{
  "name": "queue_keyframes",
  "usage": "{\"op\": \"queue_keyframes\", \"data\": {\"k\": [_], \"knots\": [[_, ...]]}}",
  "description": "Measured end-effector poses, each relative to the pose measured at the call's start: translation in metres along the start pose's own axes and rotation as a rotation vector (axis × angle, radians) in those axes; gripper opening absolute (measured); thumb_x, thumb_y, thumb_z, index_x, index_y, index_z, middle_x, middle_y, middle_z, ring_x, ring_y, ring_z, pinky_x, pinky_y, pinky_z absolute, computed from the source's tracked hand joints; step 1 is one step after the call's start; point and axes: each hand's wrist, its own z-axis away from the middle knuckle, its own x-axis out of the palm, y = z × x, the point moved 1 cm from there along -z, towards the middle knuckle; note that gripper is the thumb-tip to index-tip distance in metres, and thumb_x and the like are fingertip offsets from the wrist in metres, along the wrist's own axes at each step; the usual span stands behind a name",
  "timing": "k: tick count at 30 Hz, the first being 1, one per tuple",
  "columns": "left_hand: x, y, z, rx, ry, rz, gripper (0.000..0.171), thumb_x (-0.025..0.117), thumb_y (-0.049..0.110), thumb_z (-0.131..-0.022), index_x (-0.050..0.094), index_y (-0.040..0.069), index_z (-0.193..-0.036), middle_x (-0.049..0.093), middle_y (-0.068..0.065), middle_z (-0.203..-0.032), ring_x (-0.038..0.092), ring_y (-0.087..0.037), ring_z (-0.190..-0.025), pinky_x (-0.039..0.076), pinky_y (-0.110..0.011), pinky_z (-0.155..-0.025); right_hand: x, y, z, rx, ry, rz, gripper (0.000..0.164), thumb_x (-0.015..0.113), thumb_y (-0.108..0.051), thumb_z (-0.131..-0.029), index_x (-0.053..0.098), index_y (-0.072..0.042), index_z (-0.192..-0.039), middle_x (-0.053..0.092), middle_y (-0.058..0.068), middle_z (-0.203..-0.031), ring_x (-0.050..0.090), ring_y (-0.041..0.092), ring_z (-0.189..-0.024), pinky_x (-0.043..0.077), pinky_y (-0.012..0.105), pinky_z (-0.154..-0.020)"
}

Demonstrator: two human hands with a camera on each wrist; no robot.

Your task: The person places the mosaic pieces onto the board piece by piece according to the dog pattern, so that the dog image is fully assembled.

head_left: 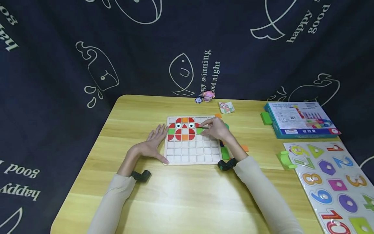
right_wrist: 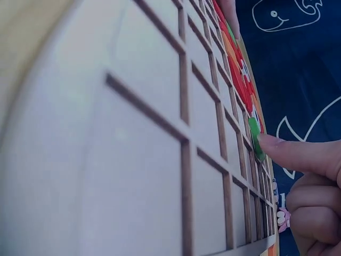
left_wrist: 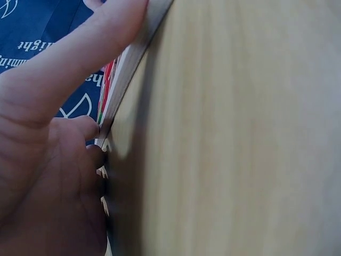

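Note:
A white grid board lies on the table, its upper part set with red, orange, green and white tiles forming a face-like pattern with two eye tiles. My right hand is over the board's right side, thumb and index finger pinching a green square tile at the pattern's right end. The thumb rests on that tile, and the index fingertip is hidden in the right wrist view. My left hand spreads along the board's left edge, fingers extended and thumb at the near left corner.
Loose green tiles and an orange tile lie right of the board. A small pattern card, pink figurine and round chip stand behind. A boxed set and number puzzle board occupy the right side.

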Motion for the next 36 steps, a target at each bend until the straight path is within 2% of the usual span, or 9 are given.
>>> {"op": "queue_keyframes", "data": {"k": [2,6,12,14,16,21,23,28,36], "knots": [[0.0,0.001,-0.002,0.002,0.002,0.002,0.147,0.084,0.063,-0.056,-0.013,0.013,-0.154,-0.023,-0.012,-0.161,-0.024,-0.032,-0.148,-0.01,-0.054,-0.122,-0.002,0.001,-0.001,0.015,-0.002,-0.03,0.027,0.079,-0.008,-0.078,0.075,-0.009,-0.105,0.026,-0.004,-0.05,0.02,0.013,-0.047,0.023,0.023,-0.048],[-0.001,0.002,-0.003,-0.014,-0.008,0.007,0.148,0.084,0.064,-0.054,-0.013,0.015,-0.154,-0.024,-0.01,-0.161,-0.024,-0.029,-0.148,-0.01,-0.052,-0.122,-0.004,0.004,-0.001,0.037,-0.017,-0.056,0.027,0.08,-0.01,-0.077,0.075,-0.008,-0.104,0.032,-0.005,-0.052,0.023,0.012,-0.048,0.023,0.022,-0.048],[-0.001,0.001,-0.003,-0.022,-0.017,0.038,0.147,0.085,0.062,-0.054,-0.013,0.016,-0.155,-0.024,-0.008,-0.161,-0.025,-0.028,-0.148,-0.01,-0.052,-0.123,0.001,0.005,-0.004,0.057,0.016,-0.038,0.024,0.083,-0.012,-0.074,0.078,-0.01,-0.097,0.055,0.0,-0.075,0.024,0.012,-0.052,0.022,0.023,-0.049],[-0.001,0.0,-0.002,-0.026,-0.018,0.039,0.148,0.085,0.062,-0.054,-0.013,0.016,-0.155,-0.024,-0.008,-0.161,-0.025,-0.028,-0.148,-0.01,-0.052,-0.122,0.005,0.006,-0.005,0.063,0.019,-0.055,0.023,0.083,-0.013,-0.074,0.078,-0.012,-0.096,0.054,0.001,-0.079,0.023,0.013,-0.053,0.021,0.023,-0.051],[-0.001,-0.001,-0.001,-0.03,-0.018,0.037,0.148,0.085,0.061,-0.054,-0.013,0.016,-0.155,-0.025,-0.008,-0.16,-0.025,-0.028,-0.148,-0.011,-0.052,-0.122,0.007,0.006,-0.006,0.069,0.014,-0.073,0.023,0.083,-0.013,-0.073,0.078,-0.013,-0.096,0.056,-0.004,-0.082,0.025,0.012,-0.057,0.022,0.023,-0.053],[-0.001,-0.002,-0.001,-0.022,-0.007,0.044,0.148,0.086,0.061,-0.054,-0.013,0.016,-0.155,-0.024,-0.008,-0.161,-0.025,-0.028,-0.148,-0.011,-0.052,-0.122,0.006,0.003,-0.009,0.067,-0.042,-0.087,0.028,0.084,-0.012,-0.073,0.078,-0.015,-0.1,0.037,-0.011,-0.059,0.022,0.012,-0.055,0.021,0.023,-0.054],[-0.001,-0.001,-0.002,-0.019,-0.005,0.042,0.148,0.085,0.062,-0.054,-0.013,0.016,-0.155,-0.024,-0.008,-0.161,-0.025,-0.028,-0.148,-0.011,-0.051,-0.122,0.001,0.001,-0.007,0.046,-0.059,-0.088,0.031,0.083,-0.012,-0.074,0.076,-0.014,-0.104,0.023,-0.007,-0.054,0.019,0.014,-0.052,0.02,0.024,-0.052],[0.0,0.001,-0.003,-0.009,-0.008,0.029,0.148,0.084,0.064,-0.054,-0.013,0.016,-0.155,-0.024,-0.008,-0.161,-0.025,-0.027,-0.148,-0.011,-0.052,-0.123,-0.023,0.001,0.011,0.034,-0.006,-0.075,0.032,0.08,-0.017,-0.079,0.074,-0.015,-0.111,0.022,-0.004,-0.054,0.022,0.015,-0.05,0.019,0.027,-0.049],[0.0,0.0,-0.001,-0.018,-0.007,0.032,0.149,0.085,0.063,-0.053,-0.014,0.016,-0.154,-0.025,-0.007,-0.16,-0.025,-0.028,-0.148,-0.01,-0.052,-0.122,-0.062,0.024,0.065,0.102,0.054,-0.01,0.031,0.074,-0.025,-0.085,0.072,-0.012,-0.112,0.028,-0.005,-0.052,0.024,0.013,-0.046,0.025,0.027,-0.045]]}}
